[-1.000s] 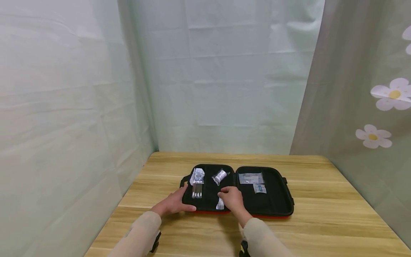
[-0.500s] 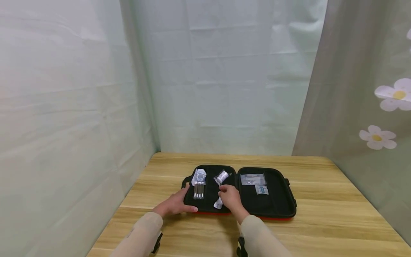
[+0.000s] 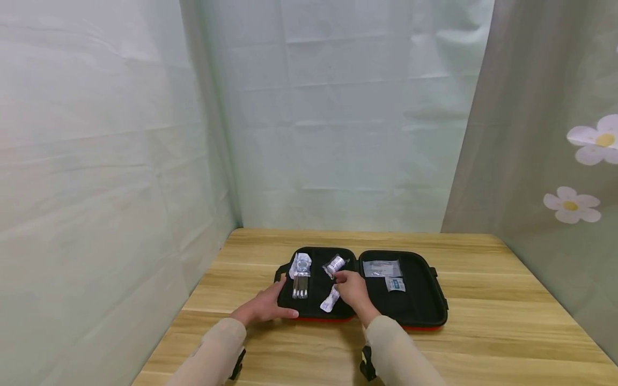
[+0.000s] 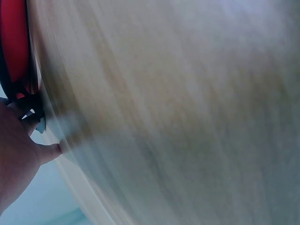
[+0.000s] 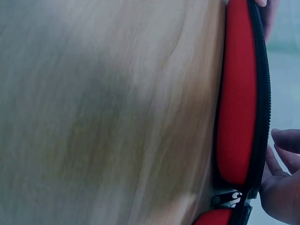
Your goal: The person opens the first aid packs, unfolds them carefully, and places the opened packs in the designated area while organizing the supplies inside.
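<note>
A zip case (image 3: 316, 300), black inside and red outside, lies unfolded on the table. My left hand (image 3: 266, 304) rests against its left side, thumb stretched out along the front edge. In its left half, my right hand (image 3: 352, 289) has bent fingers at the upper end of a small white packet (image 3: 328, 302). Whether they pinch the packet is hidden. Just beyond the fingertips sits a wrapped white roll (image 3: 335, 264). Farther left is a clear pack of swabs (image 3: 300, 287), tucked below a round clear-wrapped item (image 3: 303, 262). The right wrist view shows the red shell (image 5: 238, 93) and my bent fingers behind it.
The case's right half holds a flat clear packet (image 3: 381, 268) and a smaller white-and-blue sachet (image 3: 395, 284). The wooden table (image 3: 492, 300) extends around the case. Pale curtains (image 3: 338, 134) hang at the back and sides.
My right hand has moved slightly away from me and to the right. The small white packet has tilted and shifted a little farther back, with more of it showing. The left hand stays put.
</note>
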Tool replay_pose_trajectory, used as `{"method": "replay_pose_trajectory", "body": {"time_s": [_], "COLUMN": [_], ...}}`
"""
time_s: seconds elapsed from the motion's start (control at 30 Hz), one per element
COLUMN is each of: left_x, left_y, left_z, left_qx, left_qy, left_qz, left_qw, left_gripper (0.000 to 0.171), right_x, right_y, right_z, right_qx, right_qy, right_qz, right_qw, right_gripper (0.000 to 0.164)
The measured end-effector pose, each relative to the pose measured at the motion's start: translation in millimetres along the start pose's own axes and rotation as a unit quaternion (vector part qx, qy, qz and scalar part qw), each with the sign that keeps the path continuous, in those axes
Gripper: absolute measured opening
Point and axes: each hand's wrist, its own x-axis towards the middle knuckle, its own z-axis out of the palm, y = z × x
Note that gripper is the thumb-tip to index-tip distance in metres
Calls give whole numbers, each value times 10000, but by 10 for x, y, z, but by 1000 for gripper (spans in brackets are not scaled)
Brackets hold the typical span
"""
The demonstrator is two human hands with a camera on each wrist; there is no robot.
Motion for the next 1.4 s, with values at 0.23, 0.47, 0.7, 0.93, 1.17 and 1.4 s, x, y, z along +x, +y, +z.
{"method": "replay_pose_trajectory", "body": {"time_s": [0.23,0.47,0.7,0.93,1.17,1.4], "left_x": [-12,-15,-18,-25,-20,-16], "left_y": [7,15,19,24,24,21], "left_z": [15,13,1,7,5,6], "left_qx": [49,35,43,36,27,-8], "left_qy": [32,39,43,51,58,44], "left_qz": [52,57,75,36,0,-73], "left_qw": [10000,10000,10000,10000,10000,10000], "left_gripper": [118,119,119,118,118,118], "right_x": [-15,-44,-76,-80,-35,31], "right_y": [-12,-68,-68,-50,-29,17], "right_z": [49,43,39,17,-62,-207], "right_qx": [-361,-691,-861,-743,-72,165], "right_qy": [38,-107,-391,-324,-208,441], "right_qz": [71,12,-95,-467,-263,453], "right_qw": [9993,9976,9955,9956,9994,9979], "right_gripper": [27,26,31,29,29,32]}}
